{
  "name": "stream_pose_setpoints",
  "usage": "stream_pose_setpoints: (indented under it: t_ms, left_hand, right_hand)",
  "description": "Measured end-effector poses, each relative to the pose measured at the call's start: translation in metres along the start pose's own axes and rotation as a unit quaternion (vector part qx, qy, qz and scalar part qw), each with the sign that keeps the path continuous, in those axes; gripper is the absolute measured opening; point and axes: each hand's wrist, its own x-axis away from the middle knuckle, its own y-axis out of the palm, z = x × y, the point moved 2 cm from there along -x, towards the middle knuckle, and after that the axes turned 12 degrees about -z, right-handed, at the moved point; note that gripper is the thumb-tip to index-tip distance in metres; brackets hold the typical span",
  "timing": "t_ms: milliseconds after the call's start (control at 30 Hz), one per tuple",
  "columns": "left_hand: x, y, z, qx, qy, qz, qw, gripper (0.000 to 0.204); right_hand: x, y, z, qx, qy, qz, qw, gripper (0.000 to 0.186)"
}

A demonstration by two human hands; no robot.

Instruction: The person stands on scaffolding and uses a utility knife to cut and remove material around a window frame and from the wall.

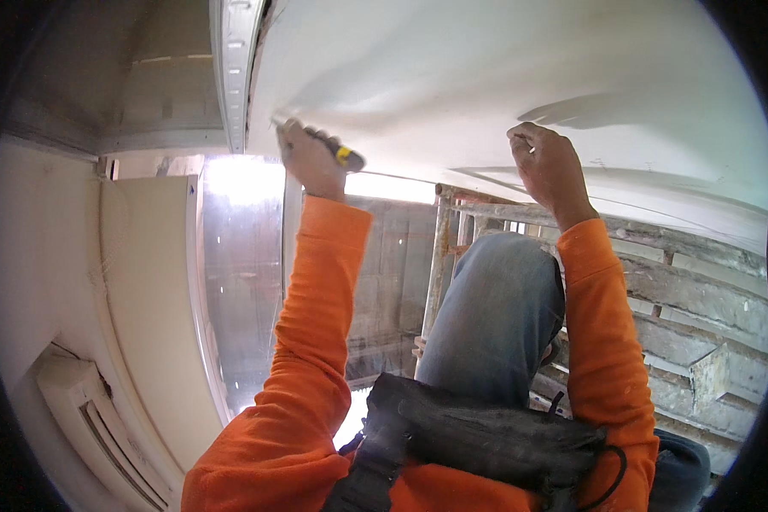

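Note:
My left hand (pixel 310 164) is closed around a utility knife (pixel 350 157) with a black and yellow handle. The knife's front end points up and left, at the left edge of a large white panel (pixel 418 77), beside a perforated metal profile (pixel 233 68). My fingers hide much of the knife. In front of the same panel, farther right, my right hand (pixel 555 175) is raised with its fingers curled in toward the thumb. Whether anything small is in that grip I cannot make out. A shadow of the right hand falls on the panel.
Worn, stained scaffold planks (pixel 700 290) and a rusty metal frame (pixel 438 264) lie below on the right. My bent knee (pixel 495 316) and a black pouch (pixel 478 431) are close below my arms. Cream wall panels (pixel 145 299) and a slotted fixture (pixel 90 427) stand left.

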Motion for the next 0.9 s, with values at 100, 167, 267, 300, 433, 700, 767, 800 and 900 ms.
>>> stream_pose_setpoints:
  t_ms: [100, 167, 267, 300, 433, 700, 767, 800, 900]
  left_hand:
    - [-0.076, -0.078, 0.002, 0.037, -0.017, 0.046, 0.998, 0.018]
    - [-0.085, -0.067, 0.008, 0.006, 0.02, 0.034, 0.999, 0.017]
    - [-0.083, -0.055, 0.014, -0.157, 0.083, 0.038, 0.983, 0.014]
    - [-0.08, -0.053, 0.016, -0.129, 0.071, 0.032, 0.989, 0.013]
    - [-0.045, -0.012, 0.03, 0.003, 0.022, 0.009, 1.0, 0.011]
    - [0.098, 0.104, 0.072, -0.043, 0.105, -0.057, 0.992, 0.032]
    - [0.075, 0.076, 0.057, -0.036, 0.067, -0.011, 0.997, 0.036]
    - [0.059, 0.062, 0.051, -0.037, 0.068, -0.014, 0.997, 0.036]
    - [0.019, 0.045, 0.044, -0.05, 0.121, 0.03, 0.991, 0.036]
  right_hand:
    - [0.0, -0.008, -0.002, -0.008, 0.005, 0.012, 1.0, 0.027]
    - [-0.001, -0.019, 0.007, 0.007, 0.006, 0.022, 1.0, 0.027]
    - [0.002, -0.016, 0.013, 0.006, 0.023, 0.023, 0.999, 0.027]
    - [0.003, -0.012, 0.012, 0.001, 0.028, 0.01, 1.0, 0.027]
    - [0.002, -0.01, 0.008, 0.009, 0.039, -0.016, 0.999, 0.028]
    - [-0.001, -0.002, -0.003, 0.017, 0.057, -0.053, 0.997, 0.029]
    - [0.0, 0.0, -0.006, -0.004, 0.04, -0.054, 0.998, 0.029]
    - [0.0, 0.003, -0.002, -0.005, 0.041, -0.052, 0.998, 0.029]
    - [-0.001, -0.001, 0.007, -0.001, -0.009, 0.022, 1.0, 0.027]
